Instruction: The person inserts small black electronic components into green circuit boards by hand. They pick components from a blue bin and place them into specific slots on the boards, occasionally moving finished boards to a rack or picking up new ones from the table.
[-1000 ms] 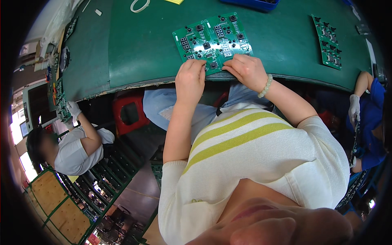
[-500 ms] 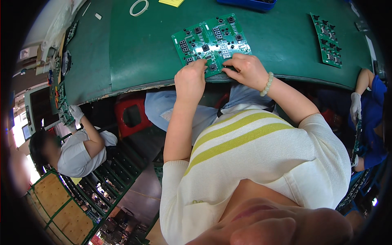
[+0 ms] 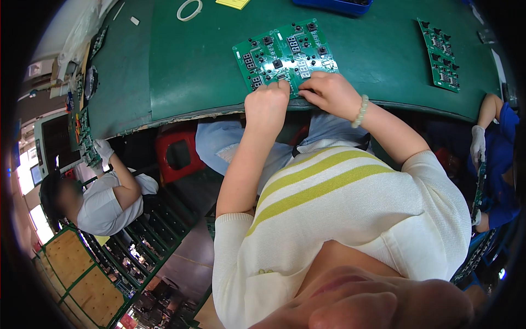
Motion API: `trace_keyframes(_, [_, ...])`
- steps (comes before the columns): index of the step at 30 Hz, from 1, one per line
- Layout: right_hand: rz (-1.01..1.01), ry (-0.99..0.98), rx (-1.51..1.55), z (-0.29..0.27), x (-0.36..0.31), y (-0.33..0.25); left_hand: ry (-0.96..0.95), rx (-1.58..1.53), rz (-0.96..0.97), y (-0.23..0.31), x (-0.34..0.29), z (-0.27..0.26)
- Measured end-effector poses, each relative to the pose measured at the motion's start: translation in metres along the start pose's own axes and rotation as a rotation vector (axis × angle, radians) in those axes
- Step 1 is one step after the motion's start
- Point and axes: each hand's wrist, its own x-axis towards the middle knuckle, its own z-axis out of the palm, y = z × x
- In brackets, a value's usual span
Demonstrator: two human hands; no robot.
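On the green bench top [image 3: 181,71], head view: a green circuit-board panel [image 3: 285,55] lies flat near the front edge, studded with small black buttons and pale numeric display blocks. Your left hand [image 3: 267,104] is curled into a loose fist on the panel's near edge, fingers folded under; what the fingertips pinch, if anything, cannot be told from this angle. Your right hand [image 3: 331,93], with a pale bead bracelet [image 3: 360,111] at the wrist, rests just beside it on the near right corner, fingers pressed down on the board and thumb tucked, so its grip too is partly hidden.

To do this step well, judged from how things lie: keep the panel flat on the bench, steady it with one hand while the other works, and press only at the edge, clear of the mounted parts. Bring your head over the near edge, since your own knuckles screen it.

A second, narrower board [image 3: 440,53] lies well apart at the right. Beyond the panel sit a white tape ring [image 3: 189,9], a yellow note pad [image 3: 233,3] and a blue tray [image 3: 334,5]. A seated co-worker in a white top [image 3: 101,205] is at the left; a gloved hand [image 3: 478,143] of another, in blue, shows at the right.
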Motion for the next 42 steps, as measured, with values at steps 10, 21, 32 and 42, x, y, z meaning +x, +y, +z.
trace_keyframes(10, [0.767,-0.346,1.492,-0.015,-0.024,-0.03,0.426,-0.851,-0.116,0.039,-0.033,0.003])
trace_keyframes(21, [0.69,-0.415,1.715,-0.009,-0.025,-0.029,0.211,-1.324,-0.178,0.03,-0.042,0.023])
trace_keyframes(32, [0.704,0.016,1.597,-0.037,-0.029,-0.004,0.425,-0.726,-0.099,0.008,0.011,0.026])
trace_keyframes(42, [0.692,0.067,1.6,-0.044,-0.042,0.011,0.317,-0.479,-0.116,0.021,0.025,0.022])
